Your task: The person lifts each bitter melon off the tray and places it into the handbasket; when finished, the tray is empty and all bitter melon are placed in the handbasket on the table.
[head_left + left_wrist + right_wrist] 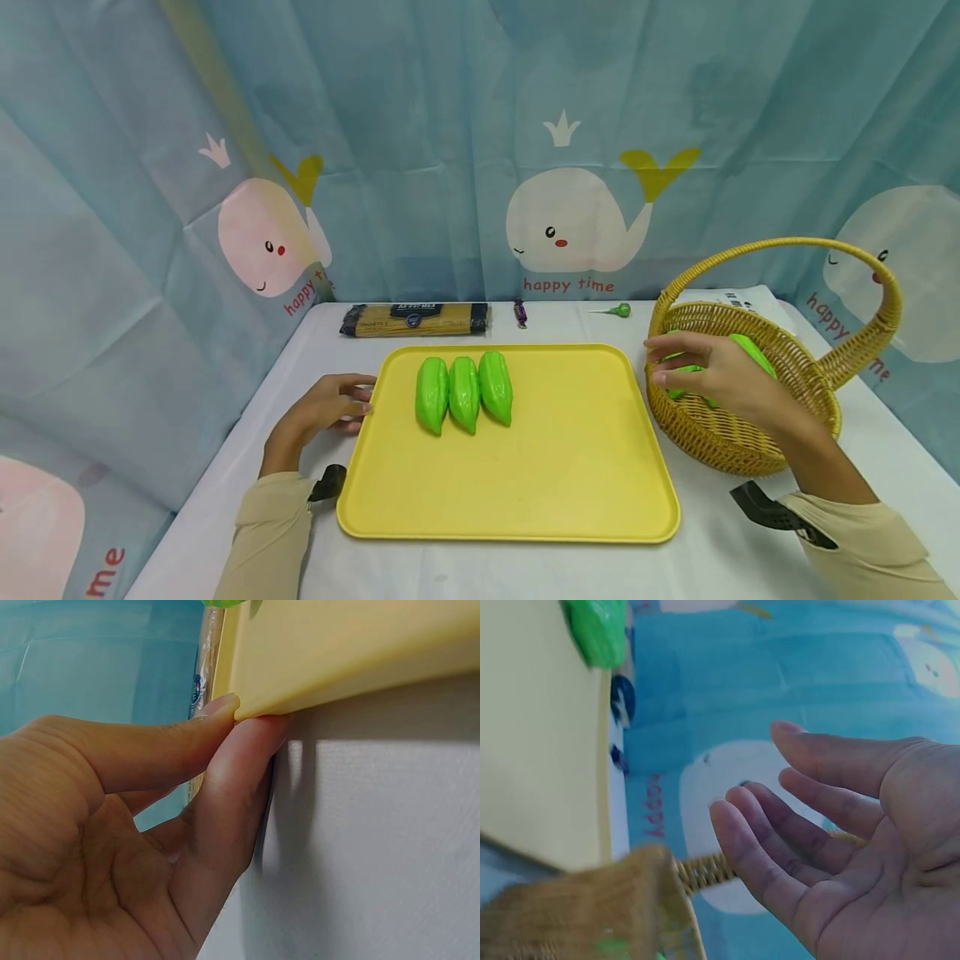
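Observation:
The left hand (330,406) is at the left rim of a yellow rectangular tray (570,467). In the left wrist view its thumb and finger (244,761) pinch the tray's edge. Three glossy green ridged fruits, like toy star fruit (464,394), lie side by side in the tray's upper left part. Over the left side of a wicker basket (720,450) is the right hand (723,375), its fingers loosely bent with nothing between them. More green fruits (753,354) lie inside the basket, partly hidden by that hand.
Behind the tray lie a spaghetti pack (416,320), a small purple-wrapped candy (521,313) and a green-headed lollipop-like item (619,310). The basket's tall handle (795,242) arches over its right side. A whale-print curtain (420,167) hangs behind the white table.

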The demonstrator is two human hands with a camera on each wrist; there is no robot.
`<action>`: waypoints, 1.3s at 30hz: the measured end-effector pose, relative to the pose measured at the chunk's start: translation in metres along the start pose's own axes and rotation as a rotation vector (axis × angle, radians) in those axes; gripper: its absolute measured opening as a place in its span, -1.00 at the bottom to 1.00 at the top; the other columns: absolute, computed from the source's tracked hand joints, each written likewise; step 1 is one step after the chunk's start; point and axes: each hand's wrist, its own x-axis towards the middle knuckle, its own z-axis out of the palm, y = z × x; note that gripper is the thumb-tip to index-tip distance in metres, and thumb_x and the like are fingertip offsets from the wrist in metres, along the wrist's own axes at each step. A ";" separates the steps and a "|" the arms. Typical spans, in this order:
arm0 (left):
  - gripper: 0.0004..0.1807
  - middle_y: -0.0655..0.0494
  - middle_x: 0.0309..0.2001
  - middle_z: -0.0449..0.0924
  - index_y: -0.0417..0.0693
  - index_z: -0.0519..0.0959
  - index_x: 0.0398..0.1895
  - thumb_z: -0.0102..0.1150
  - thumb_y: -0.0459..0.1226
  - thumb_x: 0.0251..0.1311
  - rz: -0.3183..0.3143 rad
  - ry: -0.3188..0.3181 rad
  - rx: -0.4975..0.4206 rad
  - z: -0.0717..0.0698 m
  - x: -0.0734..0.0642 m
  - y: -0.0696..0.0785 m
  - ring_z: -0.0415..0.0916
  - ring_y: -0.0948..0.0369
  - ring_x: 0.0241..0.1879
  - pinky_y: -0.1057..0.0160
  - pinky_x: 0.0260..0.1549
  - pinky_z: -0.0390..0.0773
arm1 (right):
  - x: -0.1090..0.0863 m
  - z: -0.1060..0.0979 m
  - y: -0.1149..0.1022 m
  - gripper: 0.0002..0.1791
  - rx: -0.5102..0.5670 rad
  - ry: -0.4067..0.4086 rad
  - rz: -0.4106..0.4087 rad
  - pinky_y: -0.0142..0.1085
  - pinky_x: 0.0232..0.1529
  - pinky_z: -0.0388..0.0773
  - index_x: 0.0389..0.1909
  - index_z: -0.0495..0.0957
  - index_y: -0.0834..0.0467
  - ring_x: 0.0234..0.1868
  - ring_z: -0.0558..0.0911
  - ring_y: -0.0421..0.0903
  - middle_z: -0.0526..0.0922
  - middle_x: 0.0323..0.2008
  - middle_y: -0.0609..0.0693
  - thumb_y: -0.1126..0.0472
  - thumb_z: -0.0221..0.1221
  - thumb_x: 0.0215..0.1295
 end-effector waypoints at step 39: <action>-0.31 -0.19 0.23 0.55 -0.15 0.38 0.56 0.34 -0.33 0.39 0.000 0.004 -0.003 -0.001 0.005 -0.004 0.62 0.19 -0.27 0.26 -0.28 0.72 | 0.091 0.149 0.001 -0.50 0.100 -0.238 0.015 -0.13 -0.05 0.70 0.33 0.58 0.24 0.01 0.73 0.05 0.70 0.09 0.20 0.13 0.34 0.46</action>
